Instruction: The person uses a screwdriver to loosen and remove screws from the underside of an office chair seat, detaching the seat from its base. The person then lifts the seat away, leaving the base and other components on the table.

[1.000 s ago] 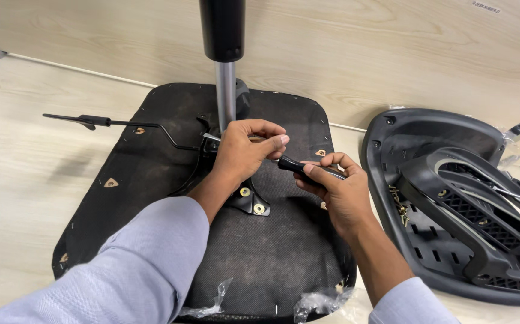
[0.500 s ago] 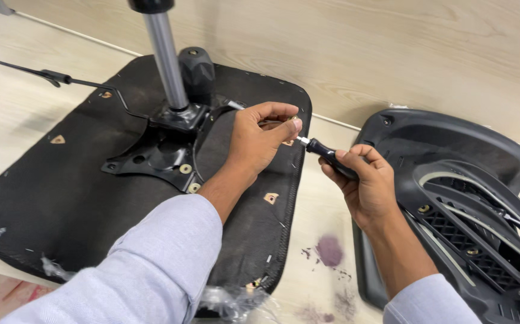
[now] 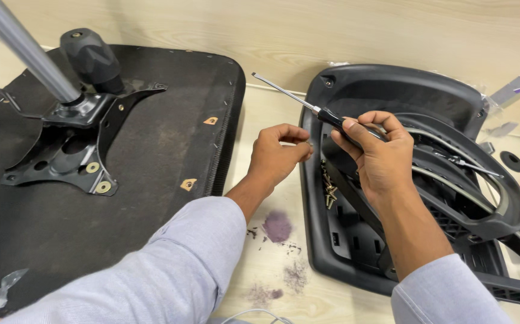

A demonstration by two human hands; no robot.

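My right hand [image 3: 383, 159] grips the black handle of a screwdriver [image 3: 308, 105], whose metal shaft points up and left over the floor. My left hand [image 3: 278, 153] hovers just left of it with thumb and fingertips pinched; I cannot make out whether something small sits between them. Both hands are above the left rim of a black plastic chair shell [image 3: 392, 84]. A few loose screws [image 3: 329, 187] lie inside that shell, just below my hands. To the left lies an upturned black seat pad [image 3: 164, 144] with a metal mounting plate [image 3: 68, 147] and gas cylinder [image 3: 23, 48].
A black knob [image 3: 89, 54] stands beside the cylinder. Purple stains [image 3: 278, 225] mark the light wooden floor between seat and shell. A round black cap [image 3: 512, 161] lies at the far right, a scrap of clear plastic [image 3: 2, 288] on the seat's near corner.
Both hands have left the seat pad and shifted right to the chair shell. The screwdriver tip has lifted off the seat and now points into the air.
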